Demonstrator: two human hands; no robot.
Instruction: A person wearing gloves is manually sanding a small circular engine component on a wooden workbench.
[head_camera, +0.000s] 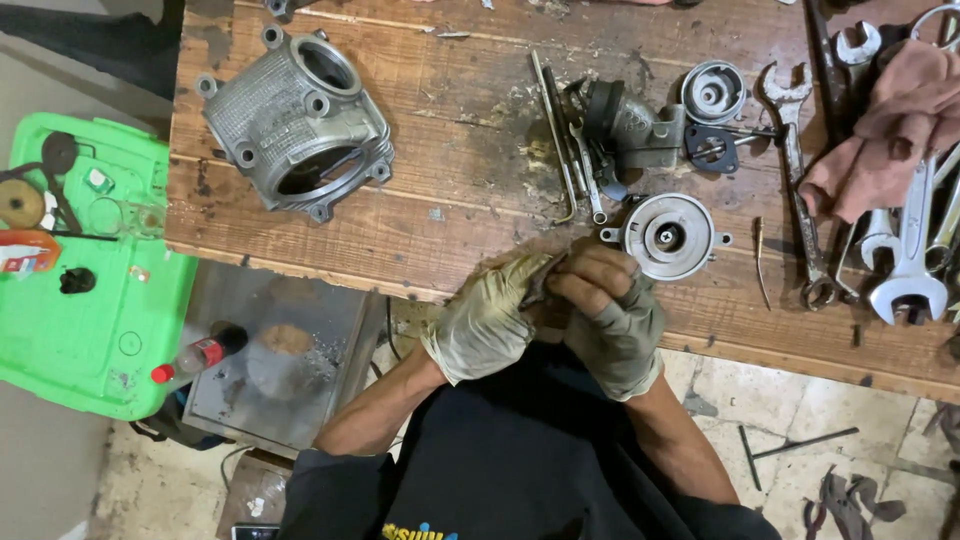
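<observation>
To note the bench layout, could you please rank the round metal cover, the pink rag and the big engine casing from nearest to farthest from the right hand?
1. Round metal cover, just above the right hand.
2. Pink rag, far right.
3. Engine casing, far left.

My left hand (487, 325) and right hand (610, 320) cover most of the small dark part (540, 285) between my fingers; I cannot tell what it is, maybe metal. The spanners (905, 270) go partly under the rag (890, 130). The right edge cuts more tools.
</observation>
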